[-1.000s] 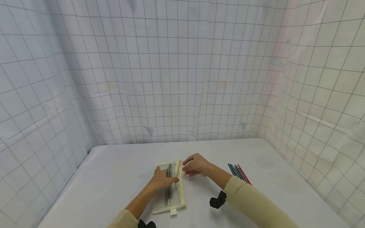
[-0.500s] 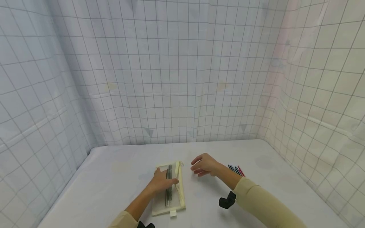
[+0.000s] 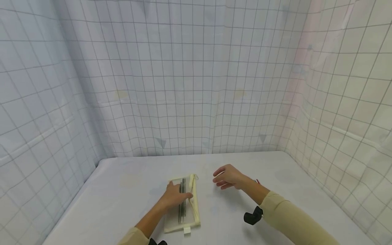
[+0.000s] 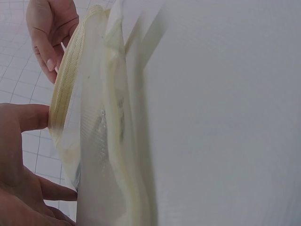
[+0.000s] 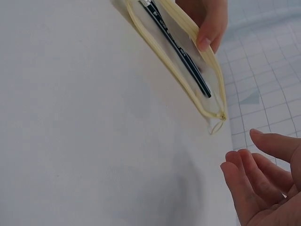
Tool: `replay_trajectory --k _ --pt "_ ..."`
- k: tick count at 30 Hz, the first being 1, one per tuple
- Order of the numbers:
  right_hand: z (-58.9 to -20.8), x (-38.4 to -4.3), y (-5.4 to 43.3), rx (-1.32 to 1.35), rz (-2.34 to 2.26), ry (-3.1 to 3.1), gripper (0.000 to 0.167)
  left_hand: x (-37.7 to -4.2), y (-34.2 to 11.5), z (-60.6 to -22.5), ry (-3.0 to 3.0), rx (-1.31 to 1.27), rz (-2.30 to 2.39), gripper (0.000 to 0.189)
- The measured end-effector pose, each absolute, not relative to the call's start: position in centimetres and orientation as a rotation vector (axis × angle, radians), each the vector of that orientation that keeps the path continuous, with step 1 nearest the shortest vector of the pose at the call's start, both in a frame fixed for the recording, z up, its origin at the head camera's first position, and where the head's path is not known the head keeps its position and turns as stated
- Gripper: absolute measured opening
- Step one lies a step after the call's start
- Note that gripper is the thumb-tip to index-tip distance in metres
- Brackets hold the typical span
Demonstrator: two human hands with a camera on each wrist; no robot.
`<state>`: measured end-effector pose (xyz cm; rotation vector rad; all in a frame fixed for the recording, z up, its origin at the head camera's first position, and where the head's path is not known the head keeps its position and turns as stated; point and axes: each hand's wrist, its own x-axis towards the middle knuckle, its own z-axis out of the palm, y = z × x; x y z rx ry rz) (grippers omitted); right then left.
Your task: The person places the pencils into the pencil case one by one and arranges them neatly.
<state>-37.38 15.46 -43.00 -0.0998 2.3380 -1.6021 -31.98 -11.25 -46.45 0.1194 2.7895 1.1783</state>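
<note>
In the head view, a flat, clear plastic pouch with pale-yellow edging lay on the white, cloth-covered table. Long, thin, dark pencils ran lengthwise inside it; their number was hard to tell. The left hand gripped across the pouch, its thumb on the zip side and its fingers reaching towards the opposite edge. The right hand was above the table, apart from the pouch, its fingers loosely bent around nothing. Beyond the right forearm peeped a slim red tip, the rest hidden; a low sweep of that arm might well have knocked it.

In the left wrist view, the left thumb pressed on the pale-yellow woven zip edge and another finger touched the clear side, with a wide gap between them. How the remaining fingers lay was unclear. If this grip slackened, the soft mouth would probably have sagged closed.

In the right wrist view, the zip gaped and the dark pencils showed within, one end near the corner with a thin, pale cord loop. Tilting the pouch towards that corner could have let a pencil slide out or snag. The right thumb stood apart from its fingers, which were close together and touched nothing.
</note>
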Motion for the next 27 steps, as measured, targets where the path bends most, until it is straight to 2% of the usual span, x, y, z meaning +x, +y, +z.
replay_trajectory --k 27 --pt "-42.9 -37.6 19.5 -0.015 -1.579 2.398 0.035 -32.2 -11.4 -46.9 2.804 0.127 1.152 0.085"
